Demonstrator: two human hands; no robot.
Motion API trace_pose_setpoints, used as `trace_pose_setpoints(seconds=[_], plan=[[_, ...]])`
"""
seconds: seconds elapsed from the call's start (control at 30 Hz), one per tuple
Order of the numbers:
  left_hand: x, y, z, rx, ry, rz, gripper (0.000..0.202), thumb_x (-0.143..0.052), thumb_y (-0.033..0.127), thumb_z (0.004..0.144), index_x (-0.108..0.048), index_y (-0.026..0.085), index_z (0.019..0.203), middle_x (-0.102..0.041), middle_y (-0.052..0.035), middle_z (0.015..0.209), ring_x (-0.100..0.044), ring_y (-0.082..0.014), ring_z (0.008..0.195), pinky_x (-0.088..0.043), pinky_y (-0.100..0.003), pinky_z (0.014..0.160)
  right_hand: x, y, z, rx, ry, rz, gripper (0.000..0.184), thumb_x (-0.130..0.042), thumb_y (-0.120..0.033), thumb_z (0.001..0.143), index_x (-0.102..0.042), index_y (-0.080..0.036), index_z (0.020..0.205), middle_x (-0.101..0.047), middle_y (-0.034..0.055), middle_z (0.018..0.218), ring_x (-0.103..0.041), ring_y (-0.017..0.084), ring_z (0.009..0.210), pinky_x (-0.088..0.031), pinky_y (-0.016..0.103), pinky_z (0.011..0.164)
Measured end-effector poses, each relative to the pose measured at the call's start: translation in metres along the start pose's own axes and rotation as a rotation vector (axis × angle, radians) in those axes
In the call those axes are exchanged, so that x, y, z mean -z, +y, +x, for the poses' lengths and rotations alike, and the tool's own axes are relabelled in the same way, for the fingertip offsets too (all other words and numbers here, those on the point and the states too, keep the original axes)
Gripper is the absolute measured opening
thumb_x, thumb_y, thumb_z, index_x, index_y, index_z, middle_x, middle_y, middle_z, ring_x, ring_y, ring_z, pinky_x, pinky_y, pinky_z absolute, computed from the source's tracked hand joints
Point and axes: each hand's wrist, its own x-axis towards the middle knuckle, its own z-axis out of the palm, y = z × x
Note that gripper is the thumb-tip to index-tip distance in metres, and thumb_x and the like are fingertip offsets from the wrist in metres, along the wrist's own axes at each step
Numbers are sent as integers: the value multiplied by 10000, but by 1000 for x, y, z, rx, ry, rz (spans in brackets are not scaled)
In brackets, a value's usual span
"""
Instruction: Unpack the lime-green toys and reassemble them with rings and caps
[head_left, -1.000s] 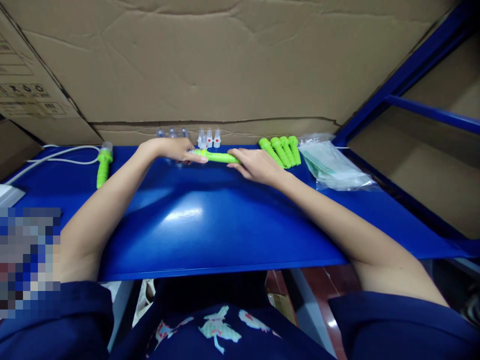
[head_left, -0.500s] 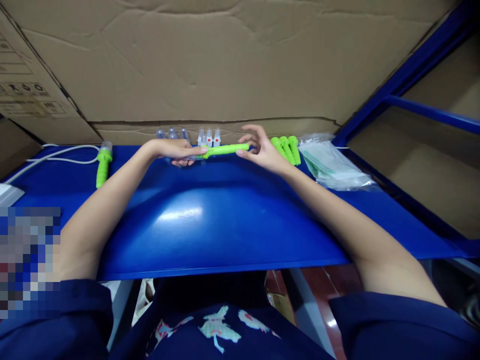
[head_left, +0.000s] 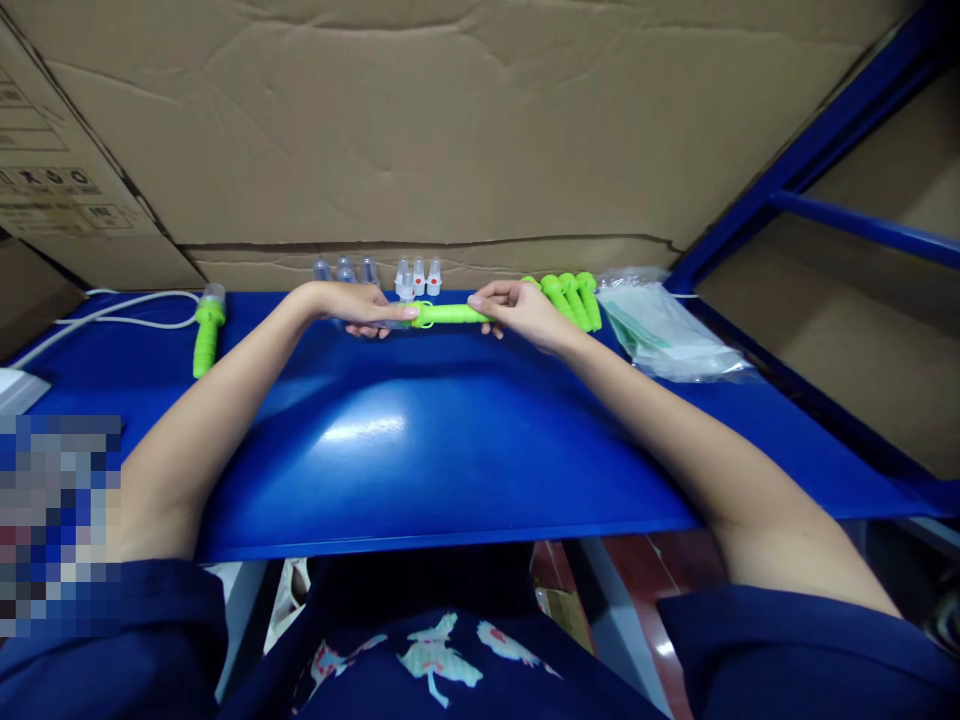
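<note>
Held level above the back of the blue table is a lime-green flashlight-shaped handle [head_left: 454, 314] with a ring-like collar near its left end. My left hand [head_left: 367, 308] is closed round that left end, its thumb along the collar and a clear part partly hidden under the fingers. The right end sits between the thumb and fingers of my right hand [head_left: 517, 308]. Just behind the handle stand several clear domed caps [head_left: 367, 270] and white-based pieces with clear domes [head_left: 434, 277], some with red dots.
Several similar green handles [head_left: 571, 300] lie at the right, beside a clear plastic bag [head_left: 667, 325]. A green handle with a clear cap [head_left: 208, 330] rests at the left near a white cable [head_left: 135, 322]. Cardboard [head_left: 420, 130] walls the back; a blue frame [head_left: 795, 140] rises at right.
My right hand has closed on the handle's right end from a looser, spread pose. The handle has turned, so its ring-like collar shows more, and it sits slightly lower.
</note>
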Motion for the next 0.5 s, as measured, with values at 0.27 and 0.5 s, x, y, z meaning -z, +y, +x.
trace_pose_setpoints(seconds=[0.27,0.5], plan=[[2,-9,1,0,88,20,714,-400,873,732,-554,176,747,-556,-69,650,-459,-137,548,-361,-281,548,31,31,19,-4,388,29,267,-723,-448,852,-613,-208,888,-601,20,754,-584,140,615,-516,276,564],[-2,-14,10,33,77,46,645,-442,793,768,-529,156,818,-563,-75,767,-498,-141,641,-401,-275,609,33,52,27,-49,417,169,284,-816,-412,776,-629,-202,818,-610,7,696,-575,126,555,-539,271,549]])
